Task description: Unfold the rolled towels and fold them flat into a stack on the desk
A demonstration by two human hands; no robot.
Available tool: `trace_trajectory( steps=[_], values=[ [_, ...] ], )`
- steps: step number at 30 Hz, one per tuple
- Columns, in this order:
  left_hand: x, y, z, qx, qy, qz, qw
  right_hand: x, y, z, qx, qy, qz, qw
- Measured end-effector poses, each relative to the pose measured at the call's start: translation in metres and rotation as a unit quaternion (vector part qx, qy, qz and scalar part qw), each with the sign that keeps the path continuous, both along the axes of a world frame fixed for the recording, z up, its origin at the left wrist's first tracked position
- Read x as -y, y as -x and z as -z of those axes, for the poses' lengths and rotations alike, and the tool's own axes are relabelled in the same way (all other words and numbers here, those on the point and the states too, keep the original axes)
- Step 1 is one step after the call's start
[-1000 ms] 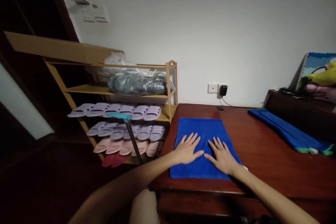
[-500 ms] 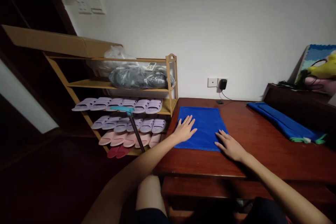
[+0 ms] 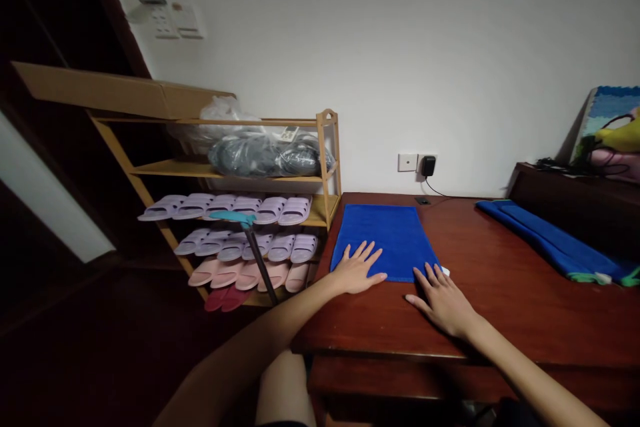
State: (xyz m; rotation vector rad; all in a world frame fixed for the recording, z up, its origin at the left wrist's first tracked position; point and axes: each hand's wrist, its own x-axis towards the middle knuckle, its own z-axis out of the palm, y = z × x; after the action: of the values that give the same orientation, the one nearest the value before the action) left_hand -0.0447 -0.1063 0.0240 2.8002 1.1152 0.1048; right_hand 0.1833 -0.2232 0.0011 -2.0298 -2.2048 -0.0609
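A blue cloth (image 3: 383, 233) lies flat on the left part of the reddish-brown wooden table (image 3: 500, 307). My left hand (image 3: 357, 270) rests palm down, fingers spread, over the cloth's near left part. At the near right corner of the cloth, my right hand (image 3: 443, 297) lies flat with its fingers stretched out, the fingertips on the cloth's edge and the thumb on the wood. A small white tag (image 3: 445, 271) shows beside the right fingers. Neither hand grips anything.
More folded blue cloths (image 3: 555, 240) with green edging lie at the table's right. A black plug (image 3: 428, 165) sits in the wall socket behind. Left of the table stands a wooden rack (image 3: 327, 180) with slippers (image 3: 295, 209), and a teal-topped pole (image 3: 260, 260) leans before it.
Both hands have slid toward me over the cloth, the left to its near part and the right to its near corner. A white tag now shows at that corner. The view has shifted slightly.
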Motion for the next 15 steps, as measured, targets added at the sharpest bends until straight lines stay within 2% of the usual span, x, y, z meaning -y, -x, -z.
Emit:
trace_trajectory(
  steps=[3, 6, 10, 15],
  values=[
    [-0.022, -0.001, -0.003, 0.001, -0.008, -0.01, 1.0, -0.026, -0.005, -0.006, -0.021, 0.039, -0.006, 0.999],
    [-0.028, -0.004, -0.01, -0.004, -0.012, -0.028, 1.0, -0.038, -0.004, -0.012, -0.029, 0.05, -0.006, 0.998],
    [-0.009, -0.007, -0.014, 0.026, -0.032, -0.058, 0.998, -0.029, 0.008, -0.016, -0.027, 0.019, -0.013, 0.999],
    [0.014, -0.007, -0.004, 0.0, 0.021, -0.061, 0.998, -0.018, 0.029, -0.019, -0.021, 0.057, 0.016, 0.998]
  ],
)
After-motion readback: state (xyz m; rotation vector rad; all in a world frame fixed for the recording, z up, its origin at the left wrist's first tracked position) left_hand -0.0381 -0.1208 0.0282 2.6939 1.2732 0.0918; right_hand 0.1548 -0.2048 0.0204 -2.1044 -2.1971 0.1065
